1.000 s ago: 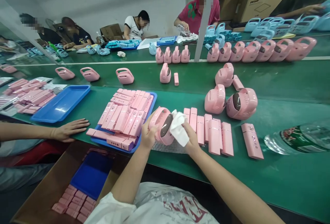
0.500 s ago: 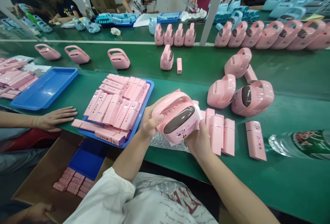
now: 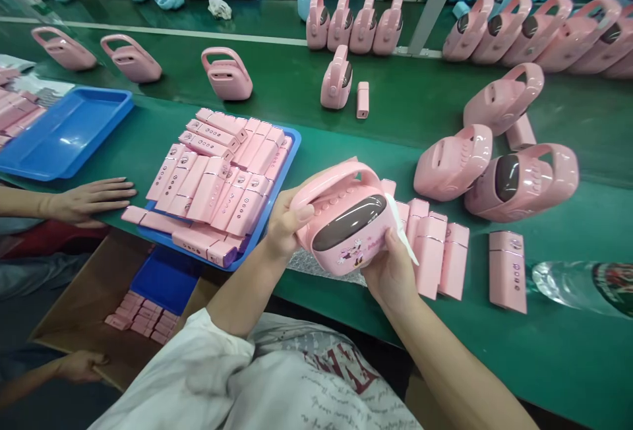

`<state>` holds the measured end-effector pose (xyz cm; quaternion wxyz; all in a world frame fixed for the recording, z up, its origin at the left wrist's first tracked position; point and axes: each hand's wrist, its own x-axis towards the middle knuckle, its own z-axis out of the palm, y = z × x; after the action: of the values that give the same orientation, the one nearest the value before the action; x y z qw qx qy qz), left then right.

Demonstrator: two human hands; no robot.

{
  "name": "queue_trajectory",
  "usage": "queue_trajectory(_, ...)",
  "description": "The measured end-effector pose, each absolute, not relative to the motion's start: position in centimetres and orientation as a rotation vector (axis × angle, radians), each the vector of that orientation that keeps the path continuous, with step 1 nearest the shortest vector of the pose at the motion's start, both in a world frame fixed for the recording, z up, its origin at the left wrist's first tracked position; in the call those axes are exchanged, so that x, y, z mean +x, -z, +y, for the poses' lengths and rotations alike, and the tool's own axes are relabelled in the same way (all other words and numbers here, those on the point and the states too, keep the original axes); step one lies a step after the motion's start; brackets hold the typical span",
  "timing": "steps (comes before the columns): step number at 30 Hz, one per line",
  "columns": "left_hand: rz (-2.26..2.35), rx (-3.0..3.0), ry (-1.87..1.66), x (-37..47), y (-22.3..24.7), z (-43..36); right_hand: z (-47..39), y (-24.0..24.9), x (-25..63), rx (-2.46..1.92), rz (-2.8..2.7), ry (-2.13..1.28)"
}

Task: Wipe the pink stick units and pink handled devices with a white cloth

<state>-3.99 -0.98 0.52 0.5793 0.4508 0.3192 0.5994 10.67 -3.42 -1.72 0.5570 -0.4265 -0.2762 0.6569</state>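
While my left hand (image 3: pixel 287 222) grips the pink case (image 3: pixel 329 260) by its handle end, my right hand (image 3: pixel 395 273) supports its lower right corner, the cloth (image 3: pixel 403 231) against that side. Centre frame, the case is between the tray (image 3: pixel 293 153) and the loose bars (image 3: pixel 430 250). Light, even pressure seems best, thumbs off the dark window (image 3: pixel 350 223), cloth flat on the shell.

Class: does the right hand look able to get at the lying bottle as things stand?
Probably not without letting go: the right hand holds the pink case and white cloth. Pink boxes lie between this hand and the bottle.
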Motion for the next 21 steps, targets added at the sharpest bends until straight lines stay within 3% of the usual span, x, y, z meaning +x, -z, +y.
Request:
queue_trajectory(11, 0.705, 0.966, -1.391, -4.3, -0.6, -1.2, -5.1, 3.7, 11.7, -1.011, -0.890, -1.401)
queue_trajectory(21, 0.618, 0.765, -1.299, -3.3, -1.1, 0.0, -4.3, 2.9, 11.1, -1.107, -0.785, -1.313)
